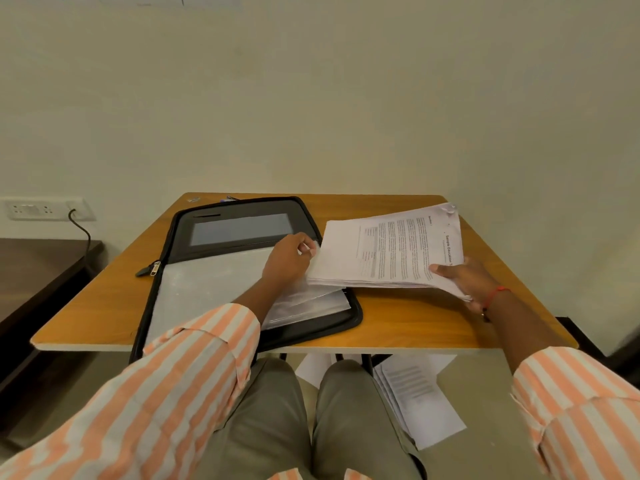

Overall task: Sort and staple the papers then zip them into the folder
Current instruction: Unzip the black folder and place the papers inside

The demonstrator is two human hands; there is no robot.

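Both hands hold the paper stack (388, 251) just right of the open folder (242, 265) on the surface (415, 317): right hand (464, 282) grips its near edge, left hand (291, 258) pinches the side nearest the folder, likely steadying it for sliding in

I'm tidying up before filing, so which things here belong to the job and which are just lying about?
Job: stack of papers, held by left hand and right hand; open zip folder on the table.
Lying about: wall socket, cable, dark side table; loose sheets on the floor, possibly unsorted papers.
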